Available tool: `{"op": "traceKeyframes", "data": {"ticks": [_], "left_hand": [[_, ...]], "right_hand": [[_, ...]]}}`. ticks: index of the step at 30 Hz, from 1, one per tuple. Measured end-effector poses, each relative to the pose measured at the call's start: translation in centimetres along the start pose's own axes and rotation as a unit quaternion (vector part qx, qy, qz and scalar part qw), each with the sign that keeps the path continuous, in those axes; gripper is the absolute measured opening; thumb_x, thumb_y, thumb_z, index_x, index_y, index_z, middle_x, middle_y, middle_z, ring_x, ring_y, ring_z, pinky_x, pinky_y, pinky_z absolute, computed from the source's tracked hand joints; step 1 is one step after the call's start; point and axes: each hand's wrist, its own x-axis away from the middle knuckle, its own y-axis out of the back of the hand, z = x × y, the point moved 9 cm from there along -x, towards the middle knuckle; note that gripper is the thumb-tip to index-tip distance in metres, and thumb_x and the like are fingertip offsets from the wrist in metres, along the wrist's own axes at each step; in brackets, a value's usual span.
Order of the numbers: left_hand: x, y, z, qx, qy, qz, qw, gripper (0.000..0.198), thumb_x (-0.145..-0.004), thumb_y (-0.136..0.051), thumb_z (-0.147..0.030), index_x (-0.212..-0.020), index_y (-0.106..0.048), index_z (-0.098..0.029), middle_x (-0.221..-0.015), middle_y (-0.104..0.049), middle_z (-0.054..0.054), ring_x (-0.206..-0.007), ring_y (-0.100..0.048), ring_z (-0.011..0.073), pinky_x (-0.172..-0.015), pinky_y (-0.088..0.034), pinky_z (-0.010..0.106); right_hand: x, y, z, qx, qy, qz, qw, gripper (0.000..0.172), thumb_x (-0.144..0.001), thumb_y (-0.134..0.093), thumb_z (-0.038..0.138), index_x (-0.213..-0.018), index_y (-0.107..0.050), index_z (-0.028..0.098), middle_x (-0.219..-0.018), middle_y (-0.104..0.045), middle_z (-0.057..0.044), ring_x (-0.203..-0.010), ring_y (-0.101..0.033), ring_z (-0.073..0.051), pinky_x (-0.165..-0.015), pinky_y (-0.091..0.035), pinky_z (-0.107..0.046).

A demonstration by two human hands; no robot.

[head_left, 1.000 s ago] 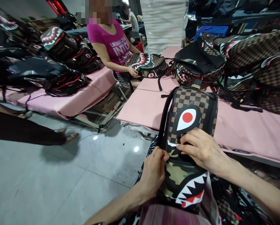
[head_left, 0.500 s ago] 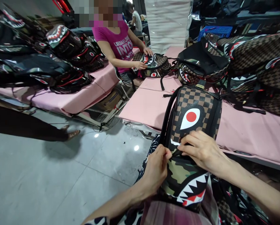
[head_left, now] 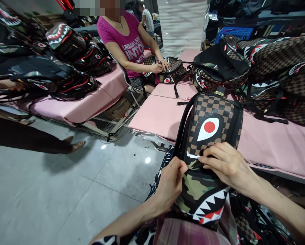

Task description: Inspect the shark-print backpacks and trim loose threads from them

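Observation:
A backpack with brown-and-black checks, a red-and-white eye, a camouflage front pocket and shark teeth leans upright over my lap, against the table edge. My left hand is closed in a pinch on the left end of the backpack's pocket seam. On the front, my right hand has thumb and fingertips pressed together at the same seam, just below the white jagged edging. Whatever lies between the right fingertips is too small or hidden to make out. A black shoulder strap hangs along the bag's left side.
Pink-covered tables stand ahead and to the left. More backpacks are heaped at the right, with another pile at the left. Across the table, a seated person handles a backpack. Another person's leg shows at left.
My right hand has shifted slightly right along the seam, uncovering more white edging. My left hand stays in place. The seated person's hands have come closer together on their bag.

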Motion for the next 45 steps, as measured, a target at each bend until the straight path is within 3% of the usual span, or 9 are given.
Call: {"op": "traceKeyframes", "data": {"ticks": [11, 26, 35, 45], "left_hand": [[-0.9, -0.7, 1.3, 0.084, 0.076, 0.029, 0.993, 0.024, -0.089, -0.037, -0.03, -0.069, -0.041, -0.018, -0.058, -0.04, -0.005, -0.054, -0.038, 0.0088, -0.054, -0.031, 0.021], [-1.4, -0.8, 0.4, 0.062, 0.071, 0.028, 0.995, 0.024, -0.086, -0.036, -0.024, -0.063, -0.04, -0.017, -0.062, -0.04, -0.003, -0.058, -0.038, 0.0091, -0.056, -0.031, 0.021], [-1.6, -0.6, 0.8, 0.098, 0.09, 0.038, 0.99, 0.024, -0.086, -0.038, -0.027, -0.064, -0.041, -0.017, -0.059, -0.04, -0.004, -0.056, -0.037, 0.0092, -0.053, -0.031, 0.021], [-2.3, -0.5, 0.1, 0.053, 0.058, 0.034, 0.996, 0.024, -0.087, -0.039, -0.025, -0.064, -0.043, -0.017, -0.063, -0.045, -0.002, -0.058, -0.04, 0.009, -0.055, -0.031, 0.02]], "right_hand": [[0.1, -1.3, 0.1, -0.008, -0.01, 0.023, 1.0, 0.016, -0.086, -0.05, 0.014, -0.093, -0.065, 0.017, -0.084, -0.062, -0.006, -0.075, -0.048, -0.016, -0.066, -0.036, -0.03], [1.0, -1.2, 0.0, -0.009, -0.026, 0.004, 1.0, 0.019, -0.086, -0.049, 0.01, -0.094, -0.064, 0.017, -0.084, -0.062, -0.006, -0.075, -0.049, -0.016, -0.064, -0.035, -0.03], [1.0, 0.1, -0.3, -0.002, -0.05, -0.018, 0.999, 0.015, -0.086, -0.05, 0.013, -0.092, -0.064, 0.015, -0.082, -0.063, -0.007, -0.076, -0.051, -0.016, -0.064, -0.039, -0.03], [1.3, -0.4, -0.2, 0.005, -0.049, -0.03, 0.998, 0.016, -0.084, -0.053, 0.012, -0.097, -0.063, 0.013, -0.085, -0.063, -0.008, -0.077, -0.05, -0.017, -0.065, -0.038, -0.031]]}}
